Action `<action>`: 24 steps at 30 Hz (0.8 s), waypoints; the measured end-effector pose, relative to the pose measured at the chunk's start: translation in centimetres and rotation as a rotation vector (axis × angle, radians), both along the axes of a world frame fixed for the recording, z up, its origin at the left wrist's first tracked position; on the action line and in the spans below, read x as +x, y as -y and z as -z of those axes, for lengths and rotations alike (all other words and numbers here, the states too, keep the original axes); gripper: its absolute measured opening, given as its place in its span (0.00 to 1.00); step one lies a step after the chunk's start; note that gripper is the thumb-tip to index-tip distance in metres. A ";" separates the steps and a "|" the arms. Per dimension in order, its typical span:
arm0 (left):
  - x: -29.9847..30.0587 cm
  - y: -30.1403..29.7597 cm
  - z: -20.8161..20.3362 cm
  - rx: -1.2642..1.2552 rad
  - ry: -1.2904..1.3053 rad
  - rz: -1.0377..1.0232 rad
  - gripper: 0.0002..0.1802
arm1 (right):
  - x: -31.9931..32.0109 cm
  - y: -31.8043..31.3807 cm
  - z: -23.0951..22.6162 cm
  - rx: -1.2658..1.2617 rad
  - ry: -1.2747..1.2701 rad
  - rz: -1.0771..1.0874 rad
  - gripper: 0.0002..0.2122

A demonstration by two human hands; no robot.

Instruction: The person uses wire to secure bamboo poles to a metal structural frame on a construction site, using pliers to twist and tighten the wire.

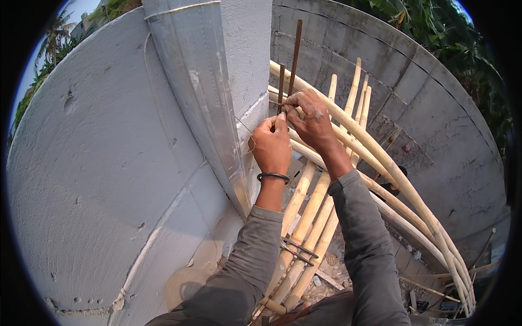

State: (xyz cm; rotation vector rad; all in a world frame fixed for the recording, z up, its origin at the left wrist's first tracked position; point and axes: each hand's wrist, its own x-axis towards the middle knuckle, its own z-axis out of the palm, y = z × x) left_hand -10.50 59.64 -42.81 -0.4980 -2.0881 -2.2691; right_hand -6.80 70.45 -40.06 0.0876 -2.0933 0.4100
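Note:
My left hand, with a dark band at the wrist, is closed, thumb against fingers, on a thin string. The string comes from beside the long grey metal sheet and loops loosely at the back of this hand. Just above and to the right, my right hand pinches close to the left fingertips; the small thing between its fingers is mostly hidden, seemingly the same string. Both hands are beside two upright rusty steel bars, the shorter standing directly behind the fingertips.
Long bamboo poles curve from behind my hands to the lower right. More bamboo poles slope beneath my arms, with dark metal rods across them. A grey plastered wall fills the left; a concrete wall stands right. Rubble lies below.

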 end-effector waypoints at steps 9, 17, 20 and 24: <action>0.3 -0.3 0.4 0.023 -0.111 -0.130 0.14 | -0.6 -0.2 2.1 0.105 -0.141 0.098 0.06; 0.3 -1.2 2.1 -0.060 0.017 0.110 0.14 | -0.4 -1.0 -2.0 0.142 0.089 0.002 0.04; 0.2 -1.7 1.7 0.058 0.140 0.203 0.16 | -0.8 -0.6 -2.6 0.154 0.128 -0.054 0.04; 0.7 -0.5 -0.4 0.464 0.416 0.267 0.13 | 0.6 -0.7 -1.8 0.128 0.109 -0.069 0.04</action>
